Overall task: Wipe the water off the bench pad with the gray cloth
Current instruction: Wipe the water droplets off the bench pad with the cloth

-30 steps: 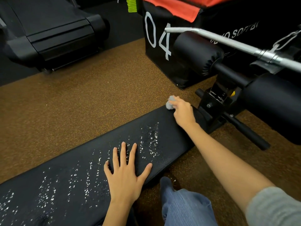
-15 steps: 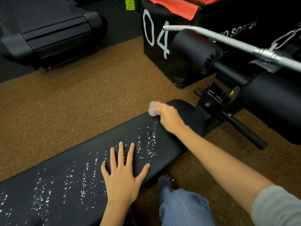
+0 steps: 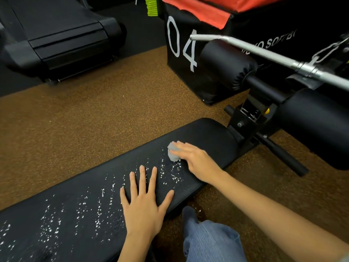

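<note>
Right hand [image 3: 196, 159] on gray cloth [image 3: 172, 153]

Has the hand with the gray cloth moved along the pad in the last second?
Yes. The right hand with the gray cloth slid from the bench pad's far end toward the left hand.

cloth [image 3: 173, 152] on bench pad [image 3: 205, 135] | left hand [image 3: 143, 207] on pad, nearer

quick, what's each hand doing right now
Left hand: open, flat on the bench pad, holding nothing.
Right hand: closed on the gray cloth.
</note>
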